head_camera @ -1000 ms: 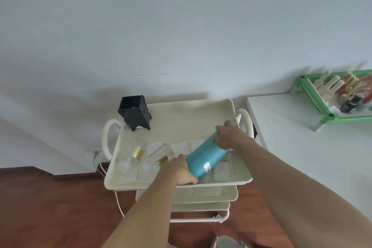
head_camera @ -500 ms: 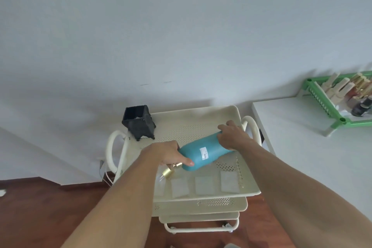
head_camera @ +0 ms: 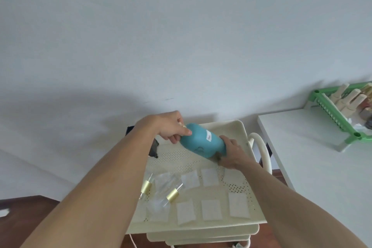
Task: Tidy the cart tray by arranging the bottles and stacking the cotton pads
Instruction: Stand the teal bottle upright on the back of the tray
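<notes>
so the person held the big blue bottle (head_camera: 202, 140) with both hands, lifted above the far part of the cart tray (head_camera: 237, 127). the left hand (head_camera: 169, 129) was curled around one end, with the thumb pressed on the blue side. the right hand (head_camera: 231, 154) was wrapped around the other end, fingers closed tight on it. the bottle lay sideways and a bit tilted between the two hands, so each hand had one end and the fat middle with its small white label showed in the gap. two hands were probably used because the bottle looked big and round and could slip (it was not standing up yet).

lower down on the tray, two small clear bottles with gold bands (head_camera: 172, 195) lay on their sides near the left arm. the white cotton pads (head_camera: 211, 209) were spread out flat in two loose rows, apart from each other, not stacked at all. a black pot (head_camera: 154, 147) sat at the far left corner, mostly hidden behind the left arm.

it looked like the task was only starting, since the small bottles were lying down and the pads were all loose.
</notes>
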